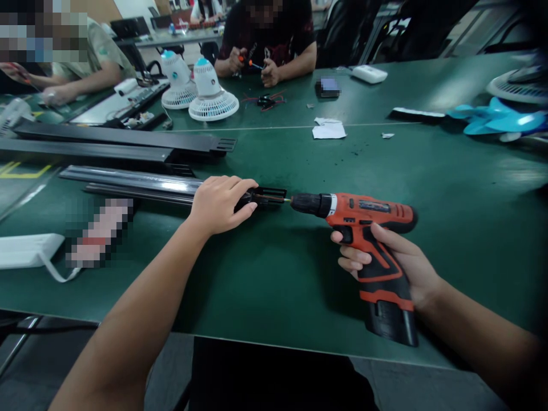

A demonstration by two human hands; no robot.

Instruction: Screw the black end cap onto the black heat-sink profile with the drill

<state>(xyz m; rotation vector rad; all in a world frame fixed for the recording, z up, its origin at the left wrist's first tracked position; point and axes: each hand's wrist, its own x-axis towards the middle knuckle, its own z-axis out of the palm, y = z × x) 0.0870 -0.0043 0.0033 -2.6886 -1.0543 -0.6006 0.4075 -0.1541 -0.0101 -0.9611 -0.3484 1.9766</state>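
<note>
My left hand (220, 202) is closed over the right end of a long black metal rail (137, 185) that lies on the green table (274, 285). My right hand (385, 260) grips the handle of an orange and black cordless drill (363, 228). The drill lies level and points left. Its bit meets the black end piece (269, 197) of the rail, just past my left fingers.
More black rails (115, 142) lie at the left. Two small white fans (201, 91) stand at the back, where two other people work with their hands. A blue fan blade (496, 117), paper scraps (329, 130), a white power strip (25, 251) and a white remote (369, 73) also lie about.
</note>
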